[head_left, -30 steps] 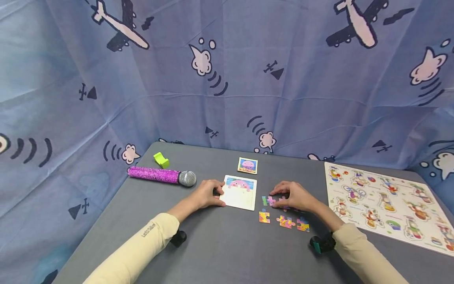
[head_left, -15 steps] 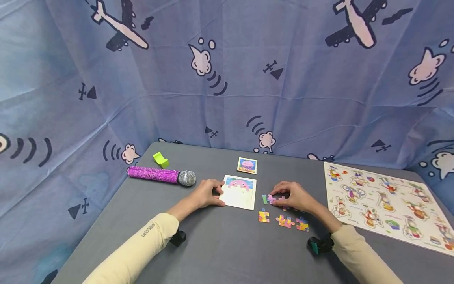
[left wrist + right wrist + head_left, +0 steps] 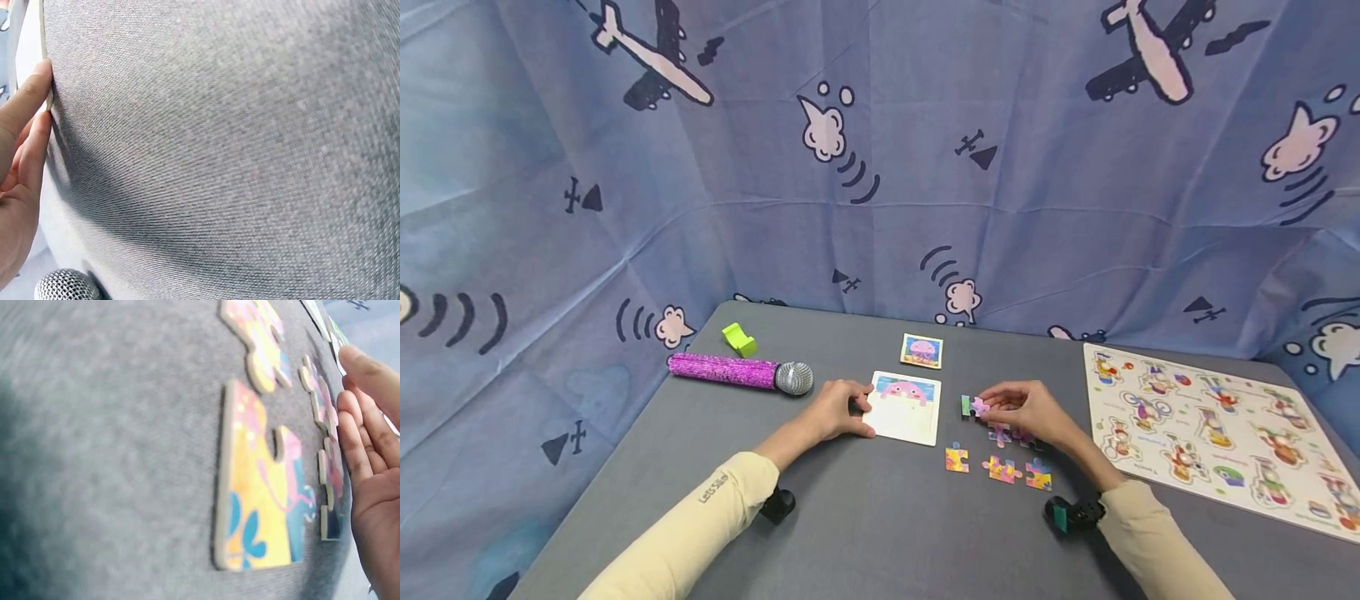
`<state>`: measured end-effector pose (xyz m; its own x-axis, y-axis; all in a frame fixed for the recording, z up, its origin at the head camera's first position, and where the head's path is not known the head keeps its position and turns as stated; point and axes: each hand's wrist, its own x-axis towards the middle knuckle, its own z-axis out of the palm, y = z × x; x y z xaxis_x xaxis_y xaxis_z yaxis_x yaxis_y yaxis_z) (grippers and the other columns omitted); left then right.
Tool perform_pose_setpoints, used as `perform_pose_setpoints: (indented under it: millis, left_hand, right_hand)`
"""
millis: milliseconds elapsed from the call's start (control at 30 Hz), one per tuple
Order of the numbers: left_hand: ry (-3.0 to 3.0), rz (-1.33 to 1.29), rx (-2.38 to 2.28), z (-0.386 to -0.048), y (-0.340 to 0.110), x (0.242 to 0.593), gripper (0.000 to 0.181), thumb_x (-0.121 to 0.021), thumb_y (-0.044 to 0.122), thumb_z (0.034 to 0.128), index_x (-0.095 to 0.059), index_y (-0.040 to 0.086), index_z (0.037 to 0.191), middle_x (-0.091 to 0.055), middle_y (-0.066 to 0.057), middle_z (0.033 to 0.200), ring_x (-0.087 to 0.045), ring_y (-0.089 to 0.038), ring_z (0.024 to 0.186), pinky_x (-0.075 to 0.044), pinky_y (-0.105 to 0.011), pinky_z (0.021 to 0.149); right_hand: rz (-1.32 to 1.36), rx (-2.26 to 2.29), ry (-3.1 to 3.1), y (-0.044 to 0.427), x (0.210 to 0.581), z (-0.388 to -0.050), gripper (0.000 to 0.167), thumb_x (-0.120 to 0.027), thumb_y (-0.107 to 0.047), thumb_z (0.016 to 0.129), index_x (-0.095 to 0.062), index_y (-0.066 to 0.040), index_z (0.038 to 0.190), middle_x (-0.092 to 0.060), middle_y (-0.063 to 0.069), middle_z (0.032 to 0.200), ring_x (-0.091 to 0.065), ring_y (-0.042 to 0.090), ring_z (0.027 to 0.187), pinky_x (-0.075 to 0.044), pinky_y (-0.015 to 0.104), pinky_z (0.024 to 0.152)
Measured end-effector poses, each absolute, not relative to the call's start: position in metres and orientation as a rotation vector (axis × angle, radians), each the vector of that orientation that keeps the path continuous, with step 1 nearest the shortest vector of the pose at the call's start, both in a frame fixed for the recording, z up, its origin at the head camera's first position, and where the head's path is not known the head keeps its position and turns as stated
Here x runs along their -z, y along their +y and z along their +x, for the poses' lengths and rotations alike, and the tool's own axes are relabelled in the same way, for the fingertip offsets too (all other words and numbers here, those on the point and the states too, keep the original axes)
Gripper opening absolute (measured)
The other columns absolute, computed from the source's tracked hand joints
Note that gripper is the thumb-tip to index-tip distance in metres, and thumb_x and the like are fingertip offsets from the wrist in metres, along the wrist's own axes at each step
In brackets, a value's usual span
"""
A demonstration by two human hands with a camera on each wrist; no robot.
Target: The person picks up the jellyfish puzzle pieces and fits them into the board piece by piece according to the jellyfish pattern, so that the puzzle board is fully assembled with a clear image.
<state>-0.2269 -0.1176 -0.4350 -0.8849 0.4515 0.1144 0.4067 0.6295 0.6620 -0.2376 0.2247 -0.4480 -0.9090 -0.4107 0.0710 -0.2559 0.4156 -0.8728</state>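
Left of your right hand (image 3: 1030, 412), a green and pink puzzle piece (image 3: 967, 407) sticks out, pinched between your thumb and fingers and apart from the puzzle tray (image 3: 904, 425). Your left hand (image 3: 831, 412) grips that tray's left edge with thumb and fingers. Nearer you than the right-hand pinch lie loose pieces (image 3: 1002, 469). Beyond your left grip, leftward, rests a purple microphone (image 3: 726, 370); right of your right hand lies a picture board (image 3: 1183, 408).

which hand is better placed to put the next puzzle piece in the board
Right, most likely: the right hand pinches a puzzle piece near the puzzle board, while the left hand holds the board's left edge.
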Motion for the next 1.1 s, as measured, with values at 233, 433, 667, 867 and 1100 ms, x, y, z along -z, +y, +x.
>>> perform_pose_setpoints:
  millis: [233,433,667,867,1100]
  left_hand:
    - [2.795,0.721,-1.108,-0.226,-0.118,0.436,0.03,-0.09,0.011,0.0597,-0.071,0.001,0.081,-0.064,-0.016,0.12,-0.058,-0.032,0.115,-0.042,-0.042,0.1]
    - [2.792,0.712,-1.112,-0.225,-0.118,0.435,0.03,-0.089,0.01,0.0603,-0.07,0.001,0.081,-0.064,-0.016,0.12,-0.058,-0.033,0.115,-0.042,-0.042,0.1]
    - [2.794,0.694,-1.118,-0.226,-0.117,0.436,0.029,-0.09,0.01,0.0594,-0.07,0.001,0.08,-0.064,-0.016,0.119,-0.057,-0.033,0.115,-0.042,-0.042,0.1]
    - [2.802,0.656,-1.127,-0.228,-0.114,0.437,0.03,-0.09,0.008,0.0572,-0.07,0.001,0.078,-0.065,-0.017,0.117,-0.058,-0.032,0.115,-0.042,-0.041,0.1]
    - [2.83,0.649,-1.093,-0.228,-0.112,0.435,0.03,-0.091,0.009,0.0563,-0.07,0.002,0.077,-0.066,-0.015,0.116,-0.058,-0.032,0.113,-0.043,-0.042,0.099]
  right_hand:
    - [-0.44,1.698,2.424,0.229,0.447,-0.239,0.037,-0.075,-0.011,0.081,-0.065,0.009,0.111,-0.07,0.016,0.097,-0.068,0.011,0.082,-0.054,0.023,0.072]
    - [-0.344,1.759,2.356,0.223,0.443,-0.239,0.043,-0.075,-0.012,0.082,-0.061,0.01,0.116,-0.07,0.014,0.103,-0.066,0.008,0.088,-0.052,0.022,0.078]
    - [-0.272,1.785,2.282,0.213,0.434,-0.233,0.045,-0.074,-0.013,0.084,-0.059,0.009,0.12,-0.068,0.007,0.105,-0.064,0.009,0.093,-0.052,0.023,0.081]
    - [-0.255,1.81,2.225,0.201,0.427,-0.228,0.045,-0.073,-0.009,0.083,-0.057,0.011,0.12,-0.07,0.005,0.102,-0.065,0.008,0.091,-0.053,0.025,0.08]
    - [-0.201,1.835,2.174,0.186,0.424,-0.225,0.045,-0.074,-0.007,0.082,-0.058,0.011,0.12,-0.07,0.005,0.099,-0.065,0.009,0.088,-0.054,0.027,0.078]
